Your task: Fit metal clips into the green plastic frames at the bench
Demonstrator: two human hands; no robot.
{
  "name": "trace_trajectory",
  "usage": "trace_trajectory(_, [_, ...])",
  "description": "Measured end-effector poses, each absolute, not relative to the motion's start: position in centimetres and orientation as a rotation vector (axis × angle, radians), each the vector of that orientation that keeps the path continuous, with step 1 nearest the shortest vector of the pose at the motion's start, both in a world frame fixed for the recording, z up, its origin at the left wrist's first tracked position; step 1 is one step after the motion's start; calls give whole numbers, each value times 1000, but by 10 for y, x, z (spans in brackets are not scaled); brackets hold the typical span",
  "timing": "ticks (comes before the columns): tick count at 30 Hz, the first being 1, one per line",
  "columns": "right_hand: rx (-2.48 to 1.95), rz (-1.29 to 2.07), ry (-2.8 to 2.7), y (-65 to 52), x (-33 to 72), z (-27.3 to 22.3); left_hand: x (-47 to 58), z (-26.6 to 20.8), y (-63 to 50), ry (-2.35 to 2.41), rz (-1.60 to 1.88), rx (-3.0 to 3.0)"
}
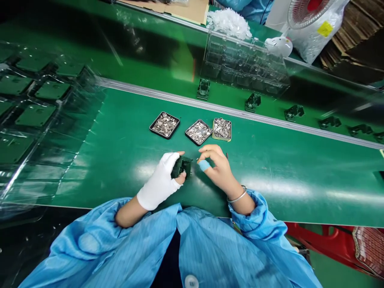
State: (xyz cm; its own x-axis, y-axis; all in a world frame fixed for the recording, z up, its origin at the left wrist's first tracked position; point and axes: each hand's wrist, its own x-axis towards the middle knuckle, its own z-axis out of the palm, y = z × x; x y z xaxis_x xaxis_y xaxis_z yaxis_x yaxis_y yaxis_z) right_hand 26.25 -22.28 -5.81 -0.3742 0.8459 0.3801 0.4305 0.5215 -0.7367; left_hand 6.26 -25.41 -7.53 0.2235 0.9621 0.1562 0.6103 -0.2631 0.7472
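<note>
My left hand [160,178], in a white glove with bare fingertips, grips a small dark green assembly [183,165] between thumb and fingers, above the green table. Just to its right, my right hand [215,166] is closed in a pinch, with a blue cover on the thumb. A tiny shiny metal piece [197,159] shows at those fingertips; its exact shape is too small to make out. Beyond my hands lie three shallow trays of small metal parts: the left black tray [151,128], the middle black tray [200,143] and the right yellowish tray [222,139].
Stacked clear plastic trays [64,108] cover the left side. Past the metal rail [168,95], several dark assemblies [253,102] stand in a row, near a clear blister tray [240,74]. A white pile [229,23] and a fan [309,12] are behind. A red chair [327,244] stands at lower right.
</note>
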Motion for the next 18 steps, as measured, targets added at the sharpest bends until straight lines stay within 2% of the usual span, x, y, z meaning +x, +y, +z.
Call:
trace_trajectory(5, [-844, 694, -2166, -233, 254, -57, 63, -65, -261, 1467, 823, 2001])
trace_trajectory(18, [-854, 681, -2157, -234, 250, -61, 63, -59, -264, 1435, 786, 2112])
